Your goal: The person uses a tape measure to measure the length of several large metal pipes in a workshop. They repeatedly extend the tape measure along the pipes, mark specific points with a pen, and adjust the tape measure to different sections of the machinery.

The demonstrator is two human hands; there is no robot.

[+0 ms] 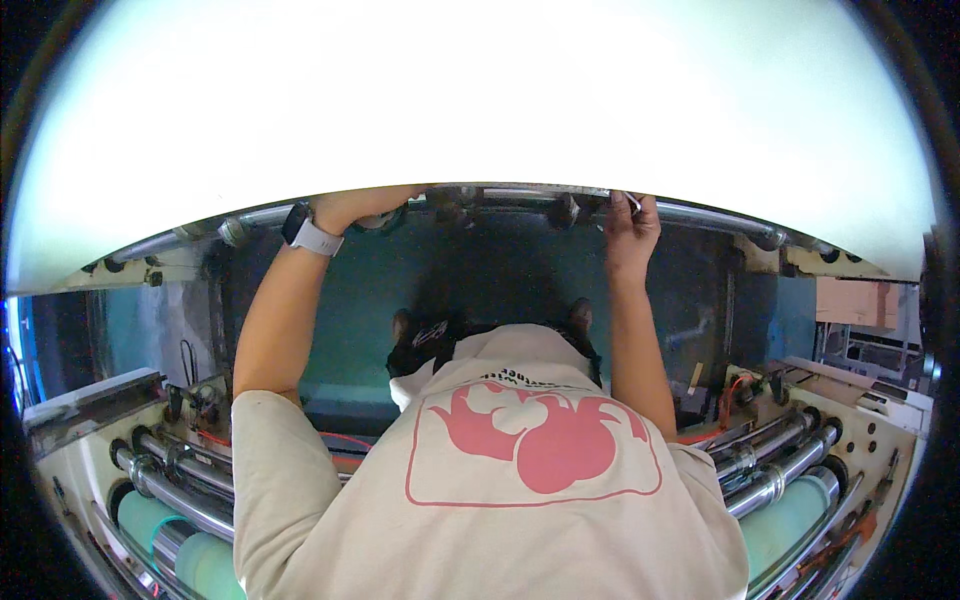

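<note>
From my remote position I report on the head view. The metal bar [515, 198] lies at the far side of the work area, just beneath the near edge of a broad white sheet [480, 95]. Its long axis runs crosswise, left to right, and the lens bows it so that both ends dip. Dark collars [568, 208] sit along it, between and outside the hands.

The left hand [362, 205] is at the sheet's edge beside the bar, fingers directed to the right. The fingertips are partly covered, and I cannot tell whether they grip anything. A dark-faced watch [296, 224] is on that wrist.

The right hand [632, 232] reaches up to the same edge. Its thumb and fingers are pinched on a slim pale piece [632, 203], which slants from upper left to lower right; its full form is too small for me to establish.

Obstructions noted: the sheet overhangs the bar and conceals its upper side. The wearer's printed shirt [560, 450] fills the lower centre and blocks the middle of the near machinery. Bright rollers [190, 495] show at lower left, with a matching set at lower right. A cardboard box [857, 303] stands at far right.
</note>
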